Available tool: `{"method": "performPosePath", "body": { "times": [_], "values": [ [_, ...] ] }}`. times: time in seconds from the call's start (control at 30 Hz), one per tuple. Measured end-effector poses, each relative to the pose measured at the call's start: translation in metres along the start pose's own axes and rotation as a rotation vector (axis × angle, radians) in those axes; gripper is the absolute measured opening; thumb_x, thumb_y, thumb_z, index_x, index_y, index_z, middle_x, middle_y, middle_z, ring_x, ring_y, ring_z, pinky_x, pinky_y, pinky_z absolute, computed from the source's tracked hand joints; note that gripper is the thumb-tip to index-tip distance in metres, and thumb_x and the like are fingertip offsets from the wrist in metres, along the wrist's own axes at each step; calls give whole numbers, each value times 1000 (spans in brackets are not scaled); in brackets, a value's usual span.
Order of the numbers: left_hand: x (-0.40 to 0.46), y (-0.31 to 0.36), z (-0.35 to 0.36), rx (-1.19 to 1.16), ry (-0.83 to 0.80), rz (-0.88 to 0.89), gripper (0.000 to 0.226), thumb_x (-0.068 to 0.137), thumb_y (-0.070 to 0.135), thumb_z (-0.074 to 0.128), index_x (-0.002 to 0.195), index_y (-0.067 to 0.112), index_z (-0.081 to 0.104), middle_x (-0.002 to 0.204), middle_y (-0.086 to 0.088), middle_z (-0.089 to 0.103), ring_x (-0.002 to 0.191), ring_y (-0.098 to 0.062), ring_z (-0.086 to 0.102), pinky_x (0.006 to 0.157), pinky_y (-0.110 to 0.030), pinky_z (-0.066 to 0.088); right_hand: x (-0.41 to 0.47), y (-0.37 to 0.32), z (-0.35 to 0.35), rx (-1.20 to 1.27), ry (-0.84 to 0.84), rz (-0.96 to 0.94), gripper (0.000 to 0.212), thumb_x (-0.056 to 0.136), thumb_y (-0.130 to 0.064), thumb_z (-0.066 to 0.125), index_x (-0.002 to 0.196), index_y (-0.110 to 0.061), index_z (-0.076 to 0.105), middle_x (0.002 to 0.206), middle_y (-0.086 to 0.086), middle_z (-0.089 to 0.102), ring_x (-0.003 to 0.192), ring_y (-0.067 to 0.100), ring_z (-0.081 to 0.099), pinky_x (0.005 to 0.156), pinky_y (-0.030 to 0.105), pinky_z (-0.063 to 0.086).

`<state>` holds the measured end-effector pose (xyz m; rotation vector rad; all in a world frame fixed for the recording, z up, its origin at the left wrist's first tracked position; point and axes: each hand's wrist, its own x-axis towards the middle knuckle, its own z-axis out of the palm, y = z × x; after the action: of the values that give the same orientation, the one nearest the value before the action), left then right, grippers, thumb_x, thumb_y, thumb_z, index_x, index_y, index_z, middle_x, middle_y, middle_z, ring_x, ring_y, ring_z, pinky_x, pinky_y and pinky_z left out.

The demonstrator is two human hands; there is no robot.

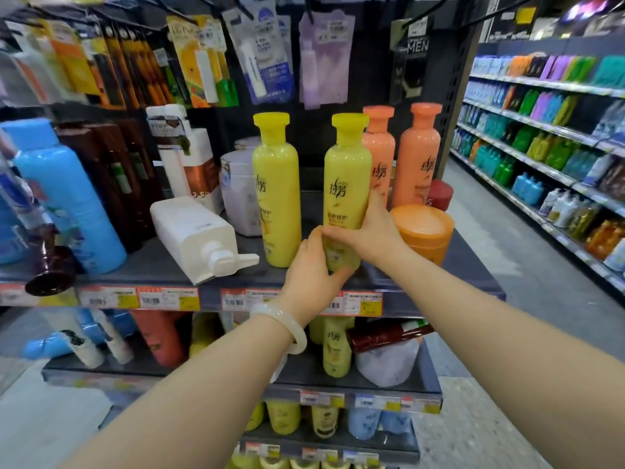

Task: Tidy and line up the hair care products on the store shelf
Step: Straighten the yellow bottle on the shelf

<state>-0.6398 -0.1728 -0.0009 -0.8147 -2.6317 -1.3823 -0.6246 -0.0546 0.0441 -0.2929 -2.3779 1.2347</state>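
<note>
On the dark grey store shelf point(162, 265), both hands clamp one of two upright yellow plastic bottles point(346, 184): left hand point(309, 265) at 7 o'clock, right hand point(368, 228) at 3; two orange bottles point(419, 157) stand at 1 o'clock.

I stand at a dark grey end-of-aisle shelving unit point(473, 262) with a perforated back panel point(451, 96). To my right, a pale speckled floor point(507, 231) runs alongside a long wall shelving run point(527, 160). Lighting is even.
</note>
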Motion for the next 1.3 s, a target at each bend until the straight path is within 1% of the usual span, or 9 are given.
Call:
{"method": "performPosePath", "body": {
  "times": [0.2, 0.4, 0.53, 0.63, 0.7, 0.9, 1.03, 1.2, 1.3],
  "values": [
    [11, 4, -3, -30, 0, -4, 57, 82, 24, 68, 130, 15, 38, 126, -3, 54, 115, -20, 53, 94, -34, 46, 1, -4, -2, 5, -10, 21, 77, 70, -27, 79, 127, -9, 31, 129, 10, 49, 119, 24, 49, 96, 38, 44],
    [9, 12, -7, -120, -40, -51, 52, 82, 23, 67, 125, 14, 40, 121, -4, 57, 107, -22, 56, 82, -31, 45, -6, -7, -1, 3, 44, 13, 82, 67, -29, 80, 130, -10, 30, 129, 10, 48, 119, 26, 49, 97, 46, 45],
    [7, 24, -21, -152, 34, 52, 43, 81, 15, 67, 118, 13, 46, 113, -5, 59, 100, -19, 56, 78, -25, 40, -22, -25, -5, 48, 122, -35, 78, 68, -26, 80, 127, -9, 32, 125, 9, 49, 117, 24, 49, 97, 44, 45],
    [4, 34, -32, -219, 70, 118, 44, 79, 17, 69, 115, 17, 44, 100, 7, 56, 94, -13, 55, 76, -23, 41, -31, -43, -14, 113, 184, -90, 72, 65, -23, 82, 119, -10, 35, 120, 8, 52, 112, 21, 53, 96, 42, 46],
    [-3, 36, -35, -295, 104, 148, 44, 77, 20, 71, 110, 18, 41, 94, 10, 55, 92, -14, 58, 77, -28, 47, -38, -51, -17, 131, 195, -120, 70, 63, -23, 83, 115, -10, 37, 116, 6, 53, 109, 19, 53, 94, 41, 47],
    [-57, 8, -30, -331, 192, 121, 65, 64, 41, 70, 118, 14, 44, 104, 3, 62, 97, -16, 61, 82, -31, 51, -85, -52, -2, 133, 44, -89, 73, 64, -22, 82, 121, -13, 38, 111, -3, 53, 108, 14, 54, 94, 36, 48],
    [-98, -13, -24, -354, 225, 31, 57, 67, 28, 78, 113, 19, 46, 100, 16, 59, 93, -5, 61, 81, -26, 52, -119, -41, 16, 143, -55, -54, 71, 64, -23, 82, 119, -16, 38, 104, -8, 53, 107, 13, 54, 93, 38, 48],
    [-156, -41, -5, -364, 235, -50, 48, 69, 7, 78, 93, 29, 43, 94, 12, 59, 81, 10, 60, 72, -13, 50, -169, -8, 44, 128, -134, 2, 72, 61, -32, 82, 117, -23, 39, 110, -4, 58, 107, 19, 57, 91, 47, 48],
    [-191, -65, 12, -355, 205, -101, 50, 71, -3, 72, 92, 30, 41, 92, 14, 56, 76, 14, 58, 68, -9, 48, -197, 17, 63, 137, -185, 34, 75, 59, -33, 81, 118, -24, 37, 113, -2, 59, 107, 20, 57, 90, 48, 48]
  ]
}}
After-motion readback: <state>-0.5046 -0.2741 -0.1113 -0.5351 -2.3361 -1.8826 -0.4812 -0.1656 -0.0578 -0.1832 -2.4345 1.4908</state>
